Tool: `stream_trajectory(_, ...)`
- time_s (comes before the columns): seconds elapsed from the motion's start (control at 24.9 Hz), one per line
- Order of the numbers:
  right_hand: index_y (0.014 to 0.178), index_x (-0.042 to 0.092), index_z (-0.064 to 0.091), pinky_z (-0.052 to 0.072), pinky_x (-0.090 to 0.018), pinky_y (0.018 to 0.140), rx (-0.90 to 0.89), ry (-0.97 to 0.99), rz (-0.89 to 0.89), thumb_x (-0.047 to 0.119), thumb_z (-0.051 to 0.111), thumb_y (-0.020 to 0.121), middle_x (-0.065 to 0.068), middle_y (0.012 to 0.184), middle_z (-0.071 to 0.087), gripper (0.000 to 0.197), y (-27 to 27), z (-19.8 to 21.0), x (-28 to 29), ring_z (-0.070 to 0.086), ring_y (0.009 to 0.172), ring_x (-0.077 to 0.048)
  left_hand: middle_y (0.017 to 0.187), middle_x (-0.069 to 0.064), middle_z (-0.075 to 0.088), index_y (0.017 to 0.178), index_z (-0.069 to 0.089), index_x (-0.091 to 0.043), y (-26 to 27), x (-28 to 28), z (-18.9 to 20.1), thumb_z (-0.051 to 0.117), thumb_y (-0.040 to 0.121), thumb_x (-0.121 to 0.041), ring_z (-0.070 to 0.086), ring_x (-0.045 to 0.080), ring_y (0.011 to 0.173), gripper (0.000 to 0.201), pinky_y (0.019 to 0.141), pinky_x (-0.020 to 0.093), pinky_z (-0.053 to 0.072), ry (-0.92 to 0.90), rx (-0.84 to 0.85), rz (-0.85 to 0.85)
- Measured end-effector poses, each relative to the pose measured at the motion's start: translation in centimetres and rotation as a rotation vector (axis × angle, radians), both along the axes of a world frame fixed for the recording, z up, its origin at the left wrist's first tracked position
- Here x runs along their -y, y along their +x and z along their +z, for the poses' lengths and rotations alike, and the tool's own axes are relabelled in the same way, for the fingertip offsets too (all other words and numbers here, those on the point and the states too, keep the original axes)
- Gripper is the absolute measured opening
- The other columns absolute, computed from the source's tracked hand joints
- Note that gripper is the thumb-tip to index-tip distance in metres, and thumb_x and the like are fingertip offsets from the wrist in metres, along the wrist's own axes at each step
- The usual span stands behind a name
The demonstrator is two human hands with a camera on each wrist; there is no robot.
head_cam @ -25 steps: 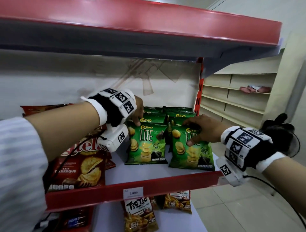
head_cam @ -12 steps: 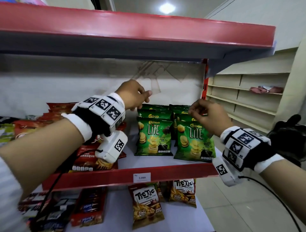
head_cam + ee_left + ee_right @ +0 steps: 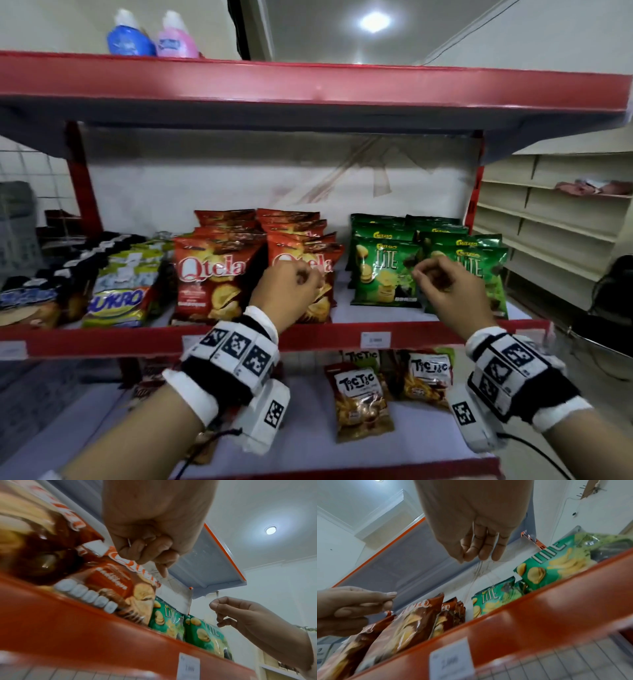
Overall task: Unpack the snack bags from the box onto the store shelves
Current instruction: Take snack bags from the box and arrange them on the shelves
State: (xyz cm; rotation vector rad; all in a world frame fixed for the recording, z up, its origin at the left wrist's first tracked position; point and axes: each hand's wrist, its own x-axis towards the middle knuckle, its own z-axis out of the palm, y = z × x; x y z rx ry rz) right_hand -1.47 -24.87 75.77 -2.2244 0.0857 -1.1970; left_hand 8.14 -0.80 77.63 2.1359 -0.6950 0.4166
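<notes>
Green Lite snack bags point(image 3: 380, 274) stand in rows at the right of the red-edged shelf point(image 3: 102, 339), with red Qtela bags point(image 3: 209, 274) beside them. My left hand point(image 3: 291, 284) hovers in front of the Qtela bags, fingers curled into a fist around nothing. My right hand point(image 3: 442, 284) hangs in front of the Lite bags, loosely curled and empty. The left wrist view shows the fist point(image 3: 147, 550) over the Qtela bags point(image 3: 111, 585). In the right wrist view, the relaxed fingers point(image 3: 479, 550) are clear of the Lite bags point(image 3: 494, 599). The box is out of view.
Sukro bags point(image 3: 116, 298) and dark packs fill the shelf's left part. Tic Tic bags point(image 3: 359, 394) lie on the shelf below. Blue point(image 3: 130, 37) and pink point(image 3: 176, 37) bottles stand on the top shelf. Cream shelving point(image 3: 548, 222) stands at the right.
Both hands let go of the front green Lite bags and drew back toward the shelf's front edge. The head view pulled back, showing more of the shelf.
</notes>
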Motion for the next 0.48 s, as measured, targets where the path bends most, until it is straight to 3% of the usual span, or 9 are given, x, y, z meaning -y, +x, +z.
stream_trajectory(0.12, 0.084, 0.015, 0.064, 0.048, -0.032, 0.066, -0.043, 0.087, -0.025, 0.016, 0.067, 0.086, -0.009, 0.076, 0.062, 0.004, -0.9, -2.8, -3.5, 0.06, 0.073, -0.025, 0.059, -0.007, 0.058, 0.066, 0.06, -0.027, -1.3, -3.5, -3.2, 0.057, 0.091, -0.036, 0.057, 0.015, 0.06, 0.027, 0.057, 0.026, 0.041, -0.019, -0.064, -0.003)
stream_trajectory(0.32, 0.082, 0.016, 0.064, 0.048, -0.031, 0.065, -0.103, 0.229, -0.028, 0.014, 0.066, 0.087, -0.007, 0.074, 0.065, 0.006, -3.9, -7.6, -8.5, 0.059, 0.073, -0.024, 0.09, 0.003, 0.066, 0.078, 0.059, -0.024, -3.4, -8.5, -7.9, 0.06, 0.09, -0.024, 0.06, 0.016, 0.081, 0.012, 0.074, 0.025, 0.046, -0.05, -0.157, -0.021)
stream_trajectory(0.48, 0.08, 0.017, 0.063, 0.042, -0.013, 0.054, -0.209, 0.298, -0.037, 0.013, 0.064, 0.088, -0.006, 0.07, 0.064, 0.01, -6.6, -11.2, -11.7, 0.059, 0.067, -0.017, 0.101, 0.009, 0.065, 0.086, 0.064, -0.015, -4.9, -11.1, -11.8, 0.058, 0.091, -0.019, 0.06, 0.024, 0.096, 0.008, 0.089, 0.033, 0.049, -0.002, -0.228, -0.025)
